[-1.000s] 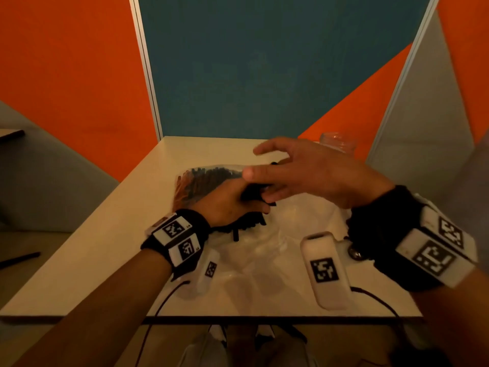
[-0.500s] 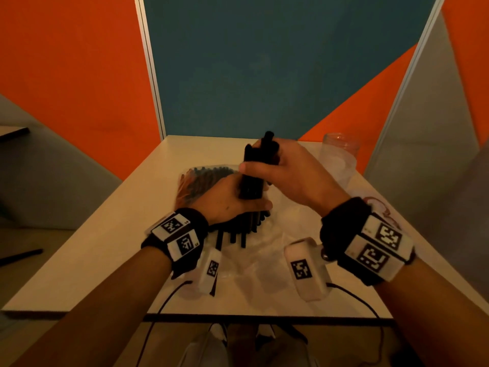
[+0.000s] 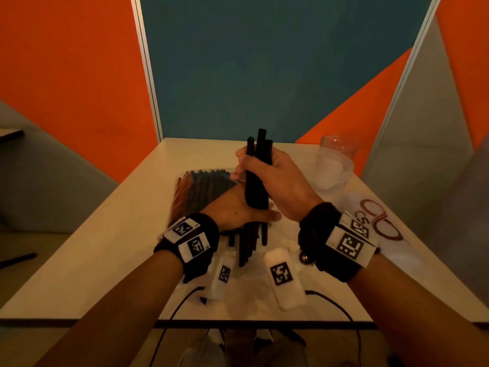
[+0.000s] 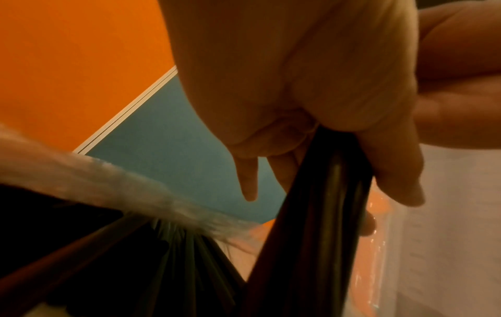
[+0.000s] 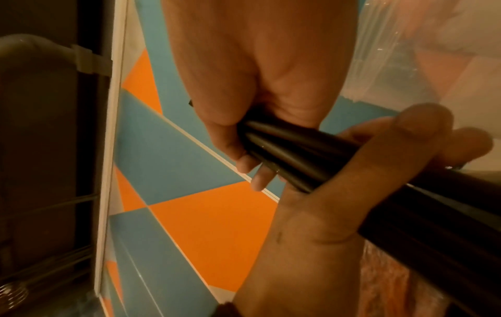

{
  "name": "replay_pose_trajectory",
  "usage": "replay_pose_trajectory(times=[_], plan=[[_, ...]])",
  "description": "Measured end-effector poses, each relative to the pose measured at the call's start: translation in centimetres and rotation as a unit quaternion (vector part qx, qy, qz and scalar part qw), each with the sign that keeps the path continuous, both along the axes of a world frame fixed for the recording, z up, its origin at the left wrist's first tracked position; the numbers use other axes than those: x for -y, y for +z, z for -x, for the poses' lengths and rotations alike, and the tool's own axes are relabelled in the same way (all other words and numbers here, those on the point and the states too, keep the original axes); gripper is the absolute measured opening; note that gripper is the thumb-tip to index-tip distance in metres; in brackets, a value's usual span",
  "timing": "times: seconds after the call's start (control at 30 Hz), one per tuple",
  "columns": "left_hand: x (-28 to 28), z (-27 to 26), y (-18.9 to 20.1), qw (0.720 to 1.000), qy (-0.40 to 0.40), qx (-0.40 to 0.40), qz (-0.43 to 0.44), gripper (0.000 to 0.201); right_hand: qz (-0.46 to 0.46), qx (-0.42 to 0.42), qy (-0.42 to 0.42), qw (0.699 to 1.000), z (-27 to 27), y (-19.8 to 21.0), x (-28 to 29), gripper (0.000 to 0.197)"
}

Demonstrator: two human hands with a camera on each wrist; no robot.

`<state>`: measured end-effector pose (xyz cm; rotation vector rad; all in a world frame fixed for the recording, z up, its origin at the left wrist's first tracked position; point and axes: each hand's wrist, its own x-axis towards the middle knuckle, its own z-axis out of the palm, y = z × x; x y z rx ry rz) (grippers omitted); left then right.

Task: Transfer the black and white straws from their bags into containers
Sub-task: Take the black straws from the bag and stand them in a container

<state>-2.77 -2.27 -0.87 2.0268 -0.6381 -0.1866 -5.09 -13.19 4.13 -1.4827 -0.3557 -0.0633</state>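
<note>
A bundle of black straws (image 3: pixel 260 147) stands nearly upright above the table's middle. My right hand (image 3: pixel 280 178) grips its upper part, fingers wrapped round it. Just below, my left hand (image 3: pixel 232 210) holds the lower part, thumb across the front; the lower ends stick out beneath it. In the right wrist view my right hand (image 5: pixel 257 75) and left thumb (image 5: pixel 393 150) both clasp the straws (image 5: pixel 311 154). The left wrist view shows my left hand (image 4: pixel 311 85) curled round the bundle (image 4: pixel 311 236). A clear bag (image 3: pixel 201 186) holding more black straws lies behind my left hand.
A clear plastic container (image 3: pixel 334 162) stands at the back right of the table. A flat bag with a red logo (image 3: pixel 378 221) lies at the right edge. Crumpled clear plastic (image 3: pixel 254 282) lies under my wrists. Partition walls close the back and sides.
My right hand, open above the left a second ago, has closed round the black straws and lifted the bundle upright. My left hand has stayed holding the lower part.
</note>
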Motion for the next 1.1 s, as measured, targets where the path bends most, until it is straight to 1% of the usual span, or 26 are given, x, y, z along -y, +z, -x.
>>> replay_pose_trajectory(times=[0.07, 0.17, 0.27, 0.33, 0.4, 0.43, 0.57, 0.67, 0.7, 0.73, 0.8, 0.9, 0.97, 1.03, 1.1], plan=[[0.0, -0.1, -0.3, 0.999, -0.017, -0.015, -0.026, 0.036, 0.007, -0.01, 0.006, 1.0, -0.1, -0.7, 0.2, 0.001], [-0.1, -0.2, -1.0, 0.997, -0.038, -0.026, -0.062, 0.039, 0.034, -0.026, 0.005, 0.999, -0.2, -1.9, 0.7, 0.015], [0.0, -0.1, -1.2, 0.997, -0.042, -0.021, -0.054, 0.042, 0.022, -0.034, 0.013, 0.999, -0.2, -2.5, 1.1, 0.026], [0.1, -0.3, -1.2, 0.999, -0.031, -0.015, -0.042, 0.04, 0.013, -0.031, 0.021, 0.999, -0.1, -2.3, 1.1, 0.021], [0.2, -0.5, -1.3, 0.999, -0.022, -0.009, -0.032, 0.035, 0.029, -0.013, 0.022, 0.999, 0.0, -2.1, 1.0, 0.008], [0.2, -0.6, -1.5, 0.999, -0.019, -0.008, -0.026, 0.033, 0.042, -0.006, 0.019, 0.999, -0.1, -2.1, 1.0, 0.006], [0.2, -0.5, -1.4, 1.0, -0.017, 0.01, -0.003, 0.034, 0.061, 0.024, 0.028, 0.997, -0.3, -1.8, 1.2, 0.01], [0.4, -0.5, 0.3, 1.0, -0.018, 0.022, 0.012, 0.034, 0.052, 0.064, 0.02, 0.996, -0.5, 0.1, 1.9, 0.013], [0.4, -0.5, 1.0, 1.0, -0.011, 0.025, 0.014, 0.039, 0.031, 0.075, 0.01, 0.997, -0.6, 1.3, 2.4, 0.012], [0.3, -0.6, 1.7, 0.999, -0.005, 0.033, 0.016, 0.049, 0.001, 0.094, 0.0, 0.996, -0.7, 2.7, 3.1, 0.011], [0.3, -1.0, 2.5, 0.997, 0.01, 0.075, 0.017, 0.07, -0.057, 0.155, -0.03, 0.986, -0.8, 5.9, 5.0, 0.009], [1.3, -2.0, 2.8, 0.985, 0.045, 0.161, -0.04, 0.08, -0.109, 0.252, -0.078, 0.958, -0.9, 10.0, 8.4, 0.01], [2.3, -2.6, 2.9, 0.976, 0.044, 0.194, -0.083, 0.087, -0.118, 0.29, -0.109, 0.943, -1.1, 11.3, 10.6, 0.012], [3.2, -3.3, 2.7, 0.971, 0.021, 0.214, -0.101, 0.088, -0.114, 0.308, -0.134, 0.935, -1.5, 11.4, 12.3, 0.014], [3.9, -4.0, 2.4, 0.963, -0.004, 0.231, -0.141, 0.076, -0.109, 0.307, -0.162, 0.932, -2.2, 10.7, 13.2, 0.017]])
